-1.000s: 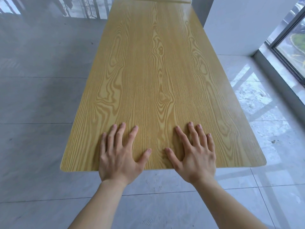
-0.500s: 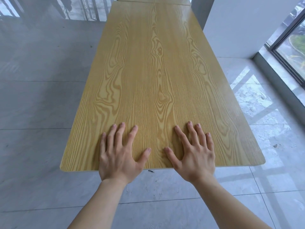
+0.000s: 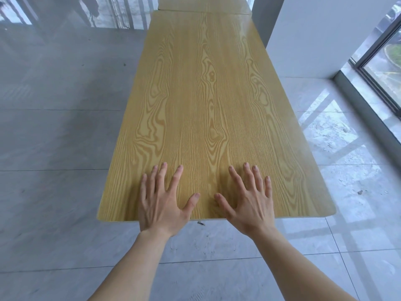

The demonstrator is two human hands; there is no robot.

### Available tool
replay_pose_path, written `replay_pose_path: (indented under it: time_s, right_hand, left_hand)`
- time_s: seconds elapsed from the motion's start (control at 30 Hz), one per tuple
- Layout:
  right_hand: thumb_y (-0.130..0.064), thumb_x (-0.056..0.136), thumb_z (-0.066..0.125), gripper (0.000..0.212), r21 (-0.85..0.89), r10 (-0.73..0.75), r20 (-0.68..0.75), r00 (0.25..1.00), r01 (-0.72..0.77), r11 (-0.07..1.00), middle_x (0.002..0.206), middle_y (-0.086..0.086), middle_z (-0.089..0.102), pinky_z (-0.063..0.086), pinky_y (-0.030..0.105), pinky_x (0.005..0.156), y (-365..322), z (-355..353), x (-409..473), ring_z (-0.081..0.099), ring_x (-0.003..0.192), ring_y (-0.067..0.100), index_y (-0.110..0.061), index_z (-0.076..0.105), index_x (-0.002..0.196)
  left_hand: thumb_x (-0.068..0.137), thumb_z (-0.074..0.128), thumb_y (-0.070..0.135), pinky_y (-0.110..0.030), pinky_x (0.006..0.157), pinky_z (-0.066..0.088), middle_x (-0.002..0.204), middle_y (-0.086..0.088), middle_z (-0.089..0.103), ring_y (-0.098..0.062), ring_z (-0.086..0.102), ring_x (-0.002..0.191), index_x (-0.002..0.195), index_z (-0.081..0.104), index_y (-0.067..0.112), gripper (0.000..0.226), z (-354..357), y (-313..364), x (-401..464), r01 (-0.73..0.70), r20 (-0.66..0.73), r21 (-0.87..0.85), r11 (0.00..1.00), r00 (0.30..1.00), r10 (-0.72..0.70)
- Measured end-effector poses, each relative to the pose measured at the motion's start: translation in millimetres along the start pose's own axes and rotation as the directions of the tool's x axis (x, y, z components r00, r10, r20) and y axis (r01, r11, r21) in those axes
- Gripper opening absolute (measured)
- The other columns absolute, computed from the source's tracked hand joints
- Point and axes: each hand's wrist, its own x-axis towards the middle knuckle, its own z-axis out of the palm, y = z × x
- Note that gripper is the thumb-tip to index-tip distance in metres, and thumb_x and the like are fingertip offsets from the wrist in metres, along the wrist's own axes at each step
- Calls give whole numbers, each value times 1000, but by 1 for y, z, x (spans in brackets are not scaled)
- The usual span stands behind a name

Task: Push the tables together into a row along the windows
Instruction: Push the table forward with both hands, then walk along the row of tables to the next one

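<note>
Hands (image 3: 206,203) flat on table (image 3: 206,94); second table (image 3: 204,6) cut off at top.

Left hand (image 3: 161,205) and right hand (image 3: 249,206) flat on wooden table (image 3: 208,94) — second table (image 3: 204,6) abutting

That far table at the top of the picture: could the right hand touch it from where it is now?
Probably not. The right hand lies flat at the near end of the near table, whose whole length separates it from the far table.
</note>
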Motion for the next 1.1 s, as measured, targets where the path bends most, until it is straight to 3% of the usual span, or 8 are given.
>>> replay_pose_path:
  time_s: [0.17, 0.4, 0.63, 0.83, 1.0, 1.1]
  right_hand:
    - [-86, 91, 22, 86, 67, -34, -2, 999, 34, 997, 176, 4, 6, 1, 53, 130, -42, -63, 16, -5, 162, 24, -42, 11, 164]
    - [-86, 92, 21, 85, 84, -66, -84, 994, 73, 994, 176, 2, 3, 2, 51, 131, -132, -153, 61, -7, 162, 22, -43, 6, 165]
    - [-87, 91, 20, 86, 65, -73, -153, 985, 84, 994, 176, 0, 0, 2, 51, 130, -269, -205, 134, -6, 162, 22, -45, 4, 164]
    - [-87, 91, 21, 86, 87, -77, -219, 973, 98, 991, 176, 1, 0, 1, 52, 130, -404, -237, 221, -7, 162, 23, -44, 6, 164]
    - [-88, 90, 20, 87, 83, -74, -243, 967, 97, 992, 176, 2, -2, 1, 54, 130, -467, -239, 306, -9, 161, 24, -44, 5, 164]
    - [-89, 89, 17, 88, 69, -55, -248, 967, 74, 995, 176, -1, -5, 0, 55, 130, -489, -230, 369, -11, 161, 23, -45, 2, 164]
  left_hand:
    - [89, 19, 85, -51, 129, 3, 172, -6, 16, -26, 6, 160, 162, 18, 38, 87, -80, 0, 23, 6, -38, -33, 999, 999, -7]
    - [89, 29, 83, -49, 129, 4, 170, -6, 25, -28, 16, 158, 160, 31, 35, 85, -193, -33, 67, -32, -140, -110, 993, 990, 16]
    - [85, 27, 86, -50, 128, 9, 168, -6, 31, -29, 21, 157, 159, 34, 35, 89, -295, -136, 144, -37, -257, -136, 990, 966, 0]
    - [85, 30, 83, -48, 129, 5, 169, -5, 28, -27, 18, 157, 160, 30, 36, 88, -381, -252, 227, -67, -304, -115, 991, 952, 30]
    - [86, 27, 84, -52, 128, 11, 166, -9, 33, -31, 24, 156, 159, 32, 34, 88, -410, -315, 308, -88, -339, -88, 992, 939, 54]
    - [86, 25, 84, -50, 129, 7, 168, -7, 30, -30, 20, 157, 160, 30, 35, 89, -412, -345, 372, -98, -336, -70, 993, 939, 69]
